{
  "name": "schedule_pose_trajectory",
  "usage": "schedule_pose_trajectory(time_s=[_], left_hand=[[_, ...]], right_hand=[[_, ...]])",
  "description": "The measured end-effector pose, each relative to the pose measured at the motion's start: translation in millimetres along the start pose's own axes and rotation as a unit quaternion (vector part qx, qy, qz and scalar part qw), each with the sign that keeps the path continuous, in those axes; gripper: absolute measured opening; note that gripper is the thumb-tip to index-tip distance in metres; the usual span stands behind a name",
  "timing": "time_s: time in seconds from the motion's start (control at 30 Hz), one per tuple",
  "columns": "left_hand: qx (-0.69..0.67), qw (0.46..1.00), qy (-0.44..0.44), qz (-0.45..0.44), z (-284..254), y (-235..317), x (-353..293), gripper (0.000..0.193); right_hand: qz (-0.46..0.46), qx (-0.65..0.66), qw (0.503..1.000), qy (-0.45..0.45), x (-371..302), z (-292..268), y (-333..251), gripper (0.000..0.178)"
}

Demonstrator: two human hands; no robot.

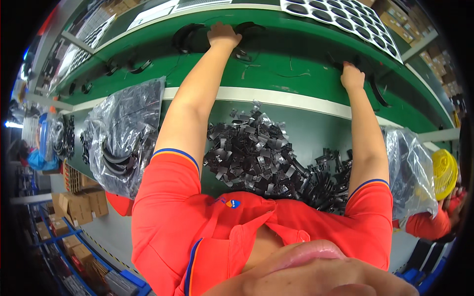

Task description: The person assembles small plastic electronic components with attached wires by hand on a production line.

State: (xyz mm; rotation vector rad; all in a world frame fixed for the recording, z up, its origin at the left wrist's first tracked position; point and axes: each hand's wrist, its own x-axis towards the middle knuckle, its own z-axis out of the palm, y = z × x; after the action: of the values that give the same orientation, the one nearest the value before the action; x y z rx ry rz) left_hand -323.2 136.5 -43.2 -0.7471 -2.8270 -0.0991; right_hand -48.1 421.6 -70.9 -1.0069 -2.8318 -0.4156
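Observation:
My left hand (223,34) is stretched far across the green conveyor belt (306,74), its thumb apart from the fingers. It lies between a black curved band (185,38) on its left and another curved black piece (250,26) on its right. Small dark clip-like parts (242,55) rest just below it. Farther right, my right hand (351,76) is closed at the belt, with something dark at its fingertips that I cannot make out. Beside it a thin black curved strip (379,92) lies on the belt.
A heap of small black plastic clips (256,153) covers the worktop before me, with curved black parts (328,180) beside it. Clear plastic bags (123,133) stand at the left and right. White trays with round black pieces (340,17) sit on the shelf beyond. A yellow basket (444,172) is at right.

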Motion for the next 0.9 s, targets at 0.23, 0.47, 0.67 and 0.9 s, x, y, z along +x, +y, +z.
schedule_pose_trajectory(time_s=[0.23, 0.47, 0.67, 0.9], left_hand=[[-0.074, 0.98, -0.177, -0.046, 10, 4, 24, 0.053], [-0.137, 0.979, -0.077, -0.129, -46, -18, 18, 0.055], [-0.173, 0.977, -0.098, -0.081, 19, -111, 24, 0.054], [-0.172, 0.96, -0.129, -0.182, 10, -53, 22, 0.08]], right_hand=[[-0.078, 0.083, 0.977, 0.18, -19, -36, -21, 0.028], [-0.021, 0.414, 0.9, 0.138, -87, -130, -51, 0.038], [-0.066, 0.564, 0.823, 0.01, -140, -159, -86, 0.042], [-0.111, 0.594, 0.792, -0.092, -202, -157, -116, 0.03]])
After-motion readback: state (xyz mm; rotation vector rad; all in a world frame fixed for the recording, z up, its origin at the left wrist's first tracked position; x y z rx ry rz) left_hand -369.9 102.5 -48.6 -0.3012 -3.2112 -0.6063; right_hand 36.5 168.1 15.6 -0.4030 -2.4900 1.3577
